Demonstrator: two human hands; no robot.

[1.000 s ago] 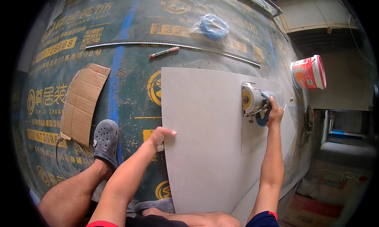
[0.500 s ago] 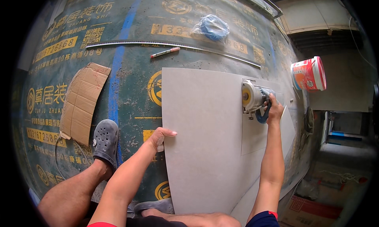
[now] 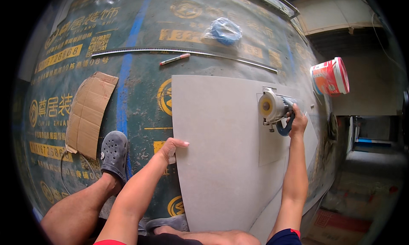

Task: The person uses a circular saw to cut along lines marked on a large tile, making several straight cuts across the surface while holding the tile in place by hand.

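A large pale grey tile [image 3: 213,130] lies in front of me, with thin straight lines marked on its right part. My left hand [image 3: 172,148] grips its left edge, thumb on top and the other fingers partly hidden at the edge. In my right hand [image 3: 298,122] is the handle of a handheld tile cutter [image 3: 275,107] with a round yellowish disc facing left. The cutter is over the tile's far right part, near the marked corner. I cannot tell whether its blade touches the surface.
Beyond the tile are a long metal ruler [image 3: 187,52], a red-and-white marker [image 3: 174,59] and a blue roll in clear plastic [image 3: 226,31]. Cardboard [image 3: 90,117] lies at left beside my grey clog [image 3: 114,153]. A red-and-white bucket [image 3: 330,76] stands at far right.
The tile cutter has shifted slightly toward me and tipped, showing more of its disc. My left hand stays on the tile's edge. The whole view has drifted a little.
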